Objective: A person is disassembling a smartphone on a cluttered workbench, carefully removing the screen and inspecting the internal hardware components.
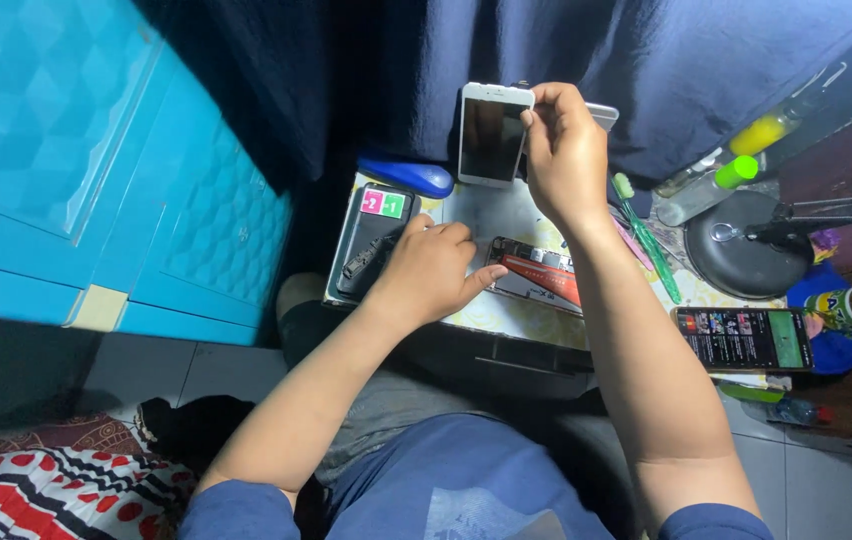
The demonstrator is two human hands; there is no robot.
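**Phone in two parts, held over a small desk**

Item 1. A white phone screen (493,133), lifted on edge at the far side of the desk (506,310). It is gripped by the right hand (561,150), whose fingers are closed on its right edge near the top. The glass is seen dark, the frame white.

Item 2. An opened phone body (536,273), laid flat on the middle of the desk with its insides upward; a red strip is seen along it. Its left end is touched by the thumb of the left hand (431,270), which is laid palm down with fingers curled loosely; nothing is clasped in it.

Item 3. A black packet with pink and green tabs (374,235), placed at the left edge of the desk, just beside the left hand.

Item 4. A blue oval object (411,177), set at the far left corner, near the lifted screen.

Item 5. A green toothbrush (646,238), laid to the right of the right wrist.

Item 6. A second phone with a lit screen (744,338), laid flat at the near right.

Item 7. A black round base (741,262), stood at the far right, with bottles (736,172) capped in green and yellow beyond it.

Item 8. A cup (851,308), placed at the far right edge.

Item 9. A turquoise cabinet (76,150), stood well apart to the left.
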